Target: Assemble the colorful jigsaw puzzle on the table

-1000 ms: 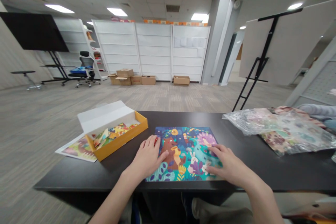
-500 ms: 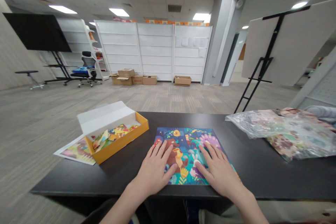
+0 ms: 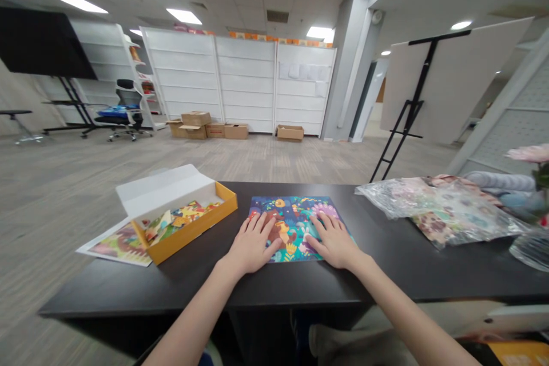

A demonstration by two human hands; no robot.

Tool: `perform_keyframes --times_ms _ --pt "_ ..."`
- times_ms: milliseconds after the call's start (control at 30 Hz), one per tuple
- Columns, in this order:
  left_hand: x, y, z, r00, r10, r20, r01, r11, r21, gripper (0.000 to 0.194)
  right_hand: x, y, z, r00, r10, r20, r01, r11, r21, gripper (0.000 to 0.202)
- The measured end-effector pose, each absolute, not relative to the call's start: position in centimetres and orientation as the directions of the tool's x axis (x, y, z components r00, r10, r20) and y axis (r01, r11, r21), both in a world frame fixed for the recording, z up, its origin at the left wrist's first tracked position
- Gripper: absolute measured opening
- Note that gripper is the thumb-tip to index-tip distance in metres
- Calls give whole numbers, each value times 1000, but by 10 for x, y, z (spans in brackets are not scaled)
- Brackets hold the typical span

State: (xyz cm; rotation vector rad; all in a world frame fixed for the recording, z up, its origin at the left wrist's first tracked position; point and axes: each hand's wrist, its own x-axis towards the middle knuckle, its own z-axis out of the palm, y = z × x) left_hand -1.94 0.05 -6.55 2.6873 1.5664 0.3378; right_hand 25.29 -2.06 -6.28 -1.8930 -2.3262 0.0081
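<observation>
A colourful picture sheet with animals and plants lies flat on the black table. My left hand rests with spread fingers on its left side, over the brown animal. On the right side lies my right hand, palm down, fingers apart, beside the white rabbit and the purple bird. To the left stands an open yellow box with its white lid raised, holding several coloured cardboard pieces. Partly under the box is a printed picture sheet.
Clear plastic packaging with printed sheets lies on the table's right side, near a glass vase with a pink flower. Beyond the table stand a black easel, cardboard boxes and an office chair.
Both hands and the picture sheet have moved forward, away from the table's front edge. The view has turned a little to the right, bringing the vase and flower into sight.
</observation>
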Motion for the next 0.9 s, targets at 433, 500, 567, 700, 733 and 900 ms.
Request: perform_keyframes --times_ms 433,500,567,700,733,900 --pt "-19 9 -65 457 864 209 856 -492 159 65 253 -27 -48 -185 952 244 962 226 -153 58" --pt "-21 10 -67 462 860 215 851 -498 166 65 276 -34 -45 -111 916 386 948 214 -236 45" --pt "-21 12 -69 467 854 227 845 -507 170 64 315 -42 -44 82 849 521 918 139 -370 39" --pt "-21 13 -71 468 853 231 844 -509 170 64 419 -66 -39 691 518 504 655 -152 -740 52" --pt "-21 13 -70 467 854 229 845 -507 168 63 441 -73 -37 803 412 431 542 -203 -815 57" --pt "-23 -2 -58 478 837 266 833 -528 166 58 490 -104 -23 911 273 310 384 -281 -879 85"
